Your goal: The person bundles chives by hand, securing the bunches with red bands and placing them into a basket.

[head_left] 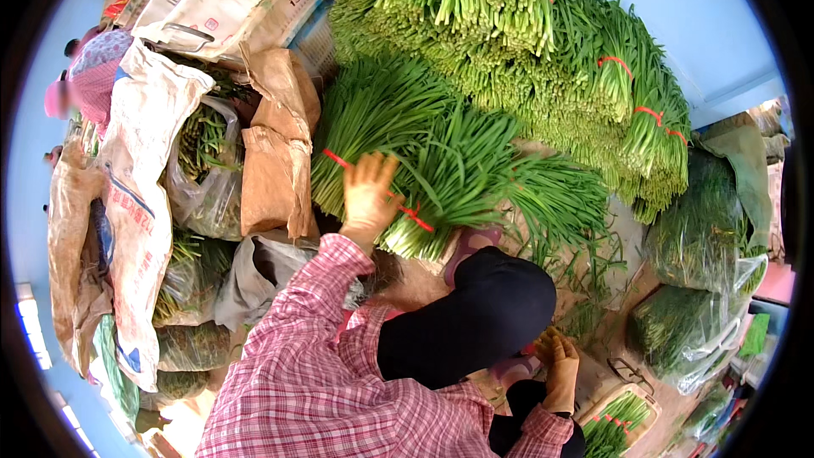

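My left hand [370, 193], in a yellow-orange glove, lies on bundles of long green chive-like stalks [381, 119], beside their red ties [414, 217]. Its fingers are stretched out over the stalks, not wrapped round them. Another leafy bunch [555, 199] fans out to the right, with loose leaves under it. Next to my bent knee, my right hand [560, 371], gloved the same way, has its fingers curled together; what they hold, if anything, I cannot make out. A bit of red shows beside those fingers.
A tall stack of tied bundles [543, 76] fills the back against a blue wall [691, 25]. Sacks [144, 195] and a brown paper bag [280, 153] stand left. Plastic-wrapped greens [695, 322] lie right, near a basket [649, 416]. Another person [91, 76] is far left.
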`<state>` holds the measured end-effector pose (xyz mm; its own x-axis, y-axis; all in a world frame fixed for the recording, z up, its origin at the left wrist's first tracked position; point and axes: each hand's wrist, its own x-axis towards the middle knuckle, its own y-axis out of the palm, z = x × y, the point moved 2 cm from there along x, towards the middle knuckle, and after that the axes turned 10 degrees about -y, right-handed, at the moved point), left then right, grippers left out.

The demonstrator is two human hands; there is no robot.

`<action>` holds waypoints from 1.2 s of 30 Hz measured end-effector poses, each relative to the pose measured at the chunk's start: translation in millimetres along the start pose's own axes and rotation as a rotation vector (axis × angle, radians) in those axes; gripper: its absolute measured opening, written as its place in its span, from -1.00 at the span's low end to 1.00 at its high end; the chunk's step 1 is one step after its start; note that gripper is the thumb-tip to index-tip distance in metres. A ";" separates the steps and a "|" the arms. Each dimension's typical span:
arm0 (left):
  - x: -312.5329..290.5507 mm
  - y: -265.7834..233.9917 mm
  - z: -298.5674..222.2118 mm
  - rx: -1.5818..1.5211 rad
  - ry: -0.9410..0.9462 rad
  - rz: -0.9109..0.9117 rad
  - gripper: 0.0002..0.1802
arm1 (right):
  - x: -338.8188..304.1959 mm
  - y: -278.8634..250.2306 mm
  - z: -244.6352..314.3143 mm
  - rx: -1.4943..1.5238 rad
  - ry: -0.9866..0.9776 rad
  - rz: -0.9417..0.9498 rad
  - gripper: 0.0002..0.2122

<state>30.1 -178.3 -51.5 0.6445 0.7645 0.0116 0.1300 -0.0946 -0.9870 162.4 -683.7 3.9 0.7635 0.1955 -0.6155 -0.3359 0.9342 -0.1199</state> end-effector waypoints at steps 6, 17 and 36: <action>52.4 -2.1 69.0 0.291 -0.430 0.324 0.32 | 4.3 30.3 -5.1 -0.047 0.031 0.051 -0.68; -29.7 -58.5 53.3 -1.785 -0.725 0.763 -0.18 | 0.7 30.2 -18.3 -0.198 0.052 0.055 -0.68; -9.0 59.7 -0.5 -1.376 -0.771 0.677 -0.52 | -1.8 25.0 -25.0 -0.280 0.071 0.098 -0.74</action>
<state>32.4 -191.2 -110.5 0.4231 0.4284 -0.7984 0.7761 -0.6261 0.0754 138.8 -668.2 -17.4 0.6827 0.2505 -0.6865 -0.5531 0.7911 -0.2614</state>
